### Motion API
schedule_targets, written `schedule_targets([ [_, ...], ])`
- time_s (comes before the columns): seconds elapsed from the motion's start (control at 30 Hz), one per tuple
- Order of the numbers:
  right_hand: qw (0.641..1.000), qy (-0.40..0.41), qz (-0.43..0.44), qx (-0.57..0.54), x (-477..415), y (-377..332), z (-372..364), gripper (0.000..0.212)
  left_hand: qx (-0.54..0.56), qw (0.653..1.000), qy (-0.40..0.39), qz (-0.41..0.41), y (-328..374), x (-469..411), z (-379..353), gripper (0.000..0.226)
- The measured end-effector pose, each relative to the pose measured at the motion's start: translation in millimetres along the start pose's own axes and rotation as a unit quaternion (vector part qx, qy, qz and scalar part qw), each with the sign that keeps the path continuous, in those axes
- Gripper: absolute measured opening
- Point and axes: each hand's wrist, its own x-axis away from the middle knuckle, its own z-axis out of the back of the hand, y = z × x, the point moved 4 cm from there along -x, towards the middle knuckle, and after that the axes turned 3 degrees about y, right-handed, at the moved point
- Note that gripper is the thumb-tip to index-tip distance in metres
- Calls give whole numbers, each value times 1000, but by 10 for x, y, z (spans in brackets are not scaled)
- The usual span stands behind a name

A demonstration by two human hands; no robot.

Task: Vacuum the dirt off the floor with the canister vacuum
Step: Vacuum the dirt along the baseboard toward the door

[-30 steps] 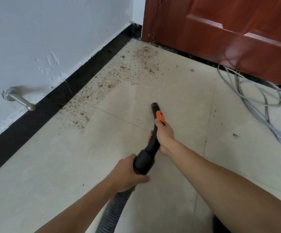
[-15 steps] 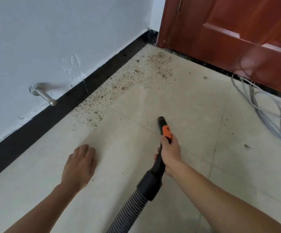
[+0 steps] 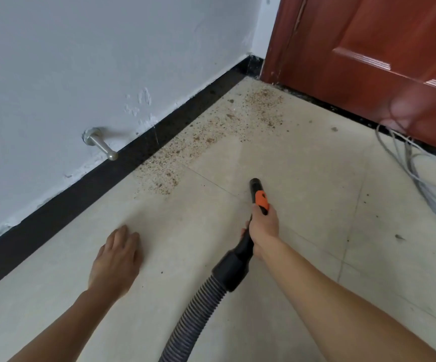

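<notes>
Gripping the wand (image 3: pixel 240 257) just behind its orange slider (image 3: pixel 261 200), the right hand (image 3: pixel 263 228) had its fingers curled round the tube, a forward hold that looked chosen for aiming the open tip low. The left hand (image 3: pixel 116 259) lay flat and empty on the floor (image 3: pixel 303 178), fingers straight, likely a brace for the lean. The ribbed hose (image 3: pixel 193 309) ran off the bottom edge; the canister was out of frame. Up centre, the brown dirt (image 3: pixel 211 137) banded the black baseboard (image 3: pixel 81 189) toward the red door (image 3: pixel 368 61), apart from the tip. Grey cables (image 3: pixel 420 184) sat at the right edge, worth avoiding.
</notes>
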Motion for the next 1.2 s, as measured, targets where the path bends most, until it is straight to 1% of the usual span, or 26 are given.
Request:
schedule_targets([
  [0.03, 1000, -1, 1, 10, -31, -50, -32, 38, 0, 1000, 2, 16, -71, 14, 3, 36],
  [0.1, 999, -32, 4, 32, 84, -9, -164, 34, 2, 998, 10, 58, -219, 57, 2, 38],
  [0.23, 985, -155, -5, 79, 653, 399, -526, 37, 26, 990, 18, 136, -388, 152, -13, 45],
  [0.33, 970, -225, -19, 95, 885, 514, -939, 40, 36, 988, 27, 146, -443, 207, -42, 60],
  [0.37, 968, -229, -13, 102, 875, 499, -1106, 42, 37, 988, 27, 148, -460, 232, -65, 63],
  [0.47, 970, -206, 4, 131, 664, 276, -1551, 48, 36, 988, 41, 147, -461, 295, -101, 66],
  [0.57, 972, -194, -9, 131, 457, -10, -1841, 38, 44, 987, 43, 149, -465, 292, -120, 71],
  [0.67, 966, -219, -8, 138, 475, -89, -1941, 31, 47, 987, 48, 145, -493, 306, -139, 70],
  [0.73, 959, -238, 10, 151, 465, -93, -1978, 29, 43, 988, 50, 141, -503, 310, -151, 69],
  [0.83, 961, -215, 40, 171, 321, -259, -2031, 30, 41, 988, 48, 140, -504, 296, -153, 64],
  [0.9, 956, -215, 48, 196, 289, -370, -2036, 25, 38, 989, 45, 135, -507, 290, -149, 61],
  [1.0, 938, -259, 48, 224, 392, -367, -1976, 15, 32, 989, 43, 136, -509, 311, -152, 60],
  [1.07, 932, -275, 52, 229, 445, -371, -1945, 17, 34, 989, 48, 137, -501, 308, -148, 60],
  [1.2, 920, -298, 58, 246, 512, -391, -2109, 20, 37, 988, 55, 136, -522, 293, -166, 60],
])
